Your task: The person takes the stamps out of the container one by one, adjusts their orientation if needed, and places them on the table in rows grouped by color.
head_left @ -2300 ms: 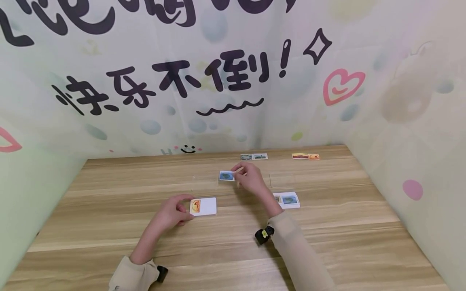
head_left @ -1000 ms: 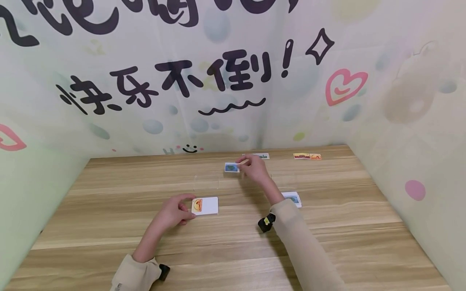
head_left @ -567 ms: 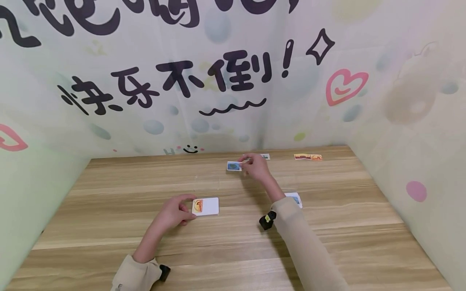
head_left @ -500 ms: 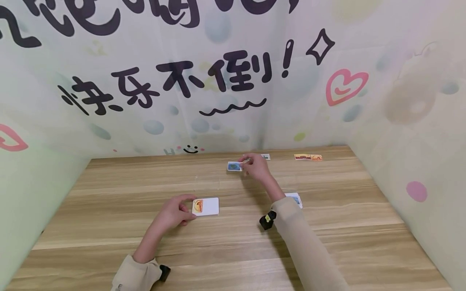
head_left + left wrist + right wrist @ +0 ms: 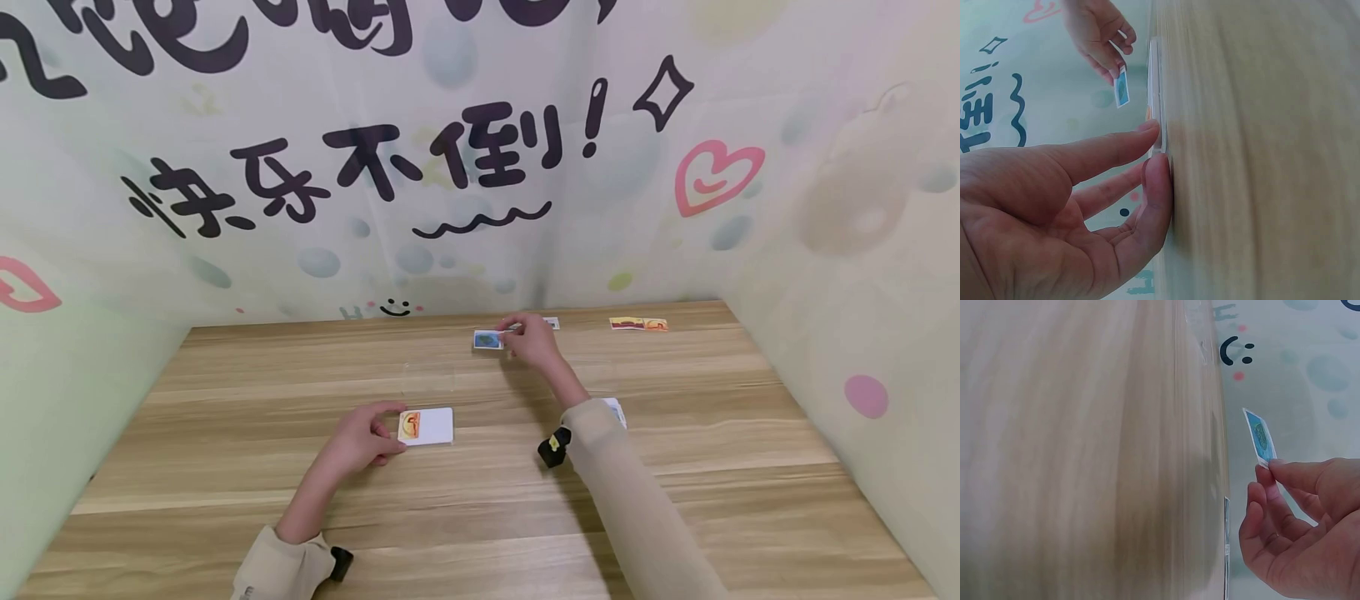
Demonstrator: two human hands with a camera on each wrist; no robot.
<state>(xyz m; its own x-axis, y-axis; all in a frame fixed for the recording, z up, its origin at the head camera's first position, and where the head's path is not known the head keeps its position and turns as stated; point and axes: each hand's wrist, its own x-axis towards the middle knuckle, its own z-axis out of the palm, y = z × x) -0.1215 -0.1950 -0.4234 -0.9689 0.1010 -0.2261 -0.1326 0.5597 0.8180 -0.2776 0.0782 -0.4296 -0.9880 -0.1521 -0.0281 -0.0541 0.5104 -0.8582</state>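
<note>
In the head view, my right hand (image 5: 531, 342) pinches a small white-bordered card with a blue and green picture (image 5: 487, 340) by its right end, above the back of the table. The right wrist view shows this card (image 5: 1260, 437) tilted between thumb and fingertip, off the tabletop. My left hand (image 5: 358, 437) holds the left end of a stack of white cards (image 5: 435, 426), thumb and finger at its edges. An orange picture (image 5: 409, 425) covers the left part of the top card. In the left wrist view the stack (image 5: 1155, 87) lies flat on the table.
Two picture cards lie at the back: a grey-green one (image 5: 552, 323), partly behind my right hand, and a yellow-orange one (image 5: 637, 324). A clear, thin holder (image 5: 428, 377) stands behind the left stack. Another card stack (image 5: 615, 410) is mostly covered by my right sleeve.
My right hand has carried the blue card toward the back and a little right, with its forearm covering more of the right stack. My left hand stays at its stack. The view shifts slightly.
</note>
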